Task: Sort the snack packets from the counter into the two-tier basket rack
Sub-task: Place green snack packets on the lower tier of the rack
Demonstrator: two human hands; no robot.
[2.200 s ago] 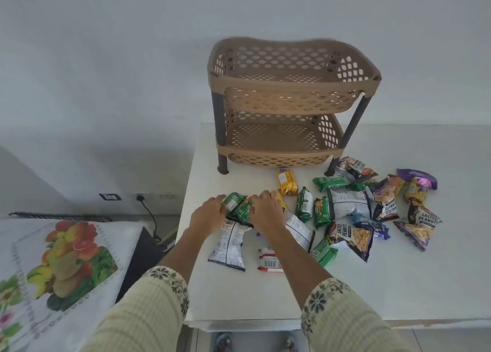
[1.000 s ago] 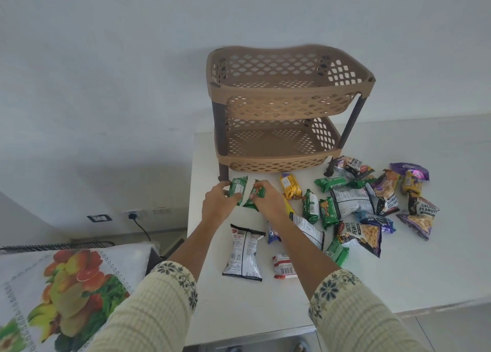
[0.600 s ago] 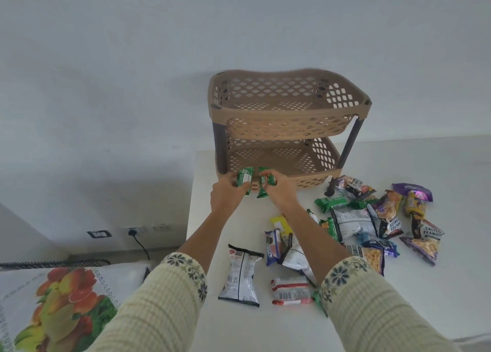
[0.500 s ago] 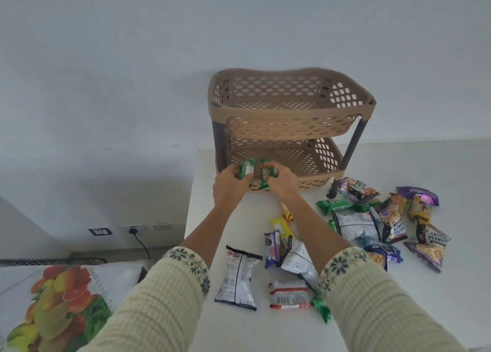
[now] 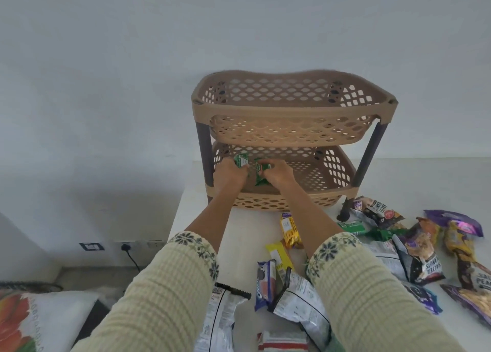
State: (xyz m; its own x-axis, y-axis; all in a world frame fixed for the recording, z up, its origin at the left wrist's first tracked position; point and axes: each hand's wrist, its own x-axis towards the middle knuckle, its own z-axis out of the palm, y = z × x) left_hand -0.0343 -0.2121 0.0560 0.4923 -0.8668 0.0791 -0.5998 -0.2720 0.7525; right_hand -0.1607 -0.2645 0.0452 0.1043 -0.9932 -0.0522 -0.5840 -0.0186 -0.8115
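Note:
A tan two-tier basket rack [image 5: 292, 109] with dark legs stands at the back of the white counter [image 5: 196, 234]. Both of my hands reach over the front rim into its lower tier [image 5: 329, 176]. My left hand [image 5: 228, 177] grips one small green packet [image 5: 241, 160]. Beside it, my right hand [image 5: 277, 175] grips another green packet [image 5: 259, 176]. The two packets are held just above the lower tier's floor at its left side. No packets show in the upper tier.
Several snack packets lie on the counter: yellow ones [image 5: 288, 226], a blue biscuit pack [image 5: 264, 285], white packs [image 5: 220, 322] near me, and purple and dark peanut bags [image 5: 422, 248] at the right. A fruit-print cushion [image 5: 18, 322] lies lower left, beyond the counter's left edge.
Both hands lifted the two green packets off the counter, carried them forward and moved them over the rim into the rack's lower tier.

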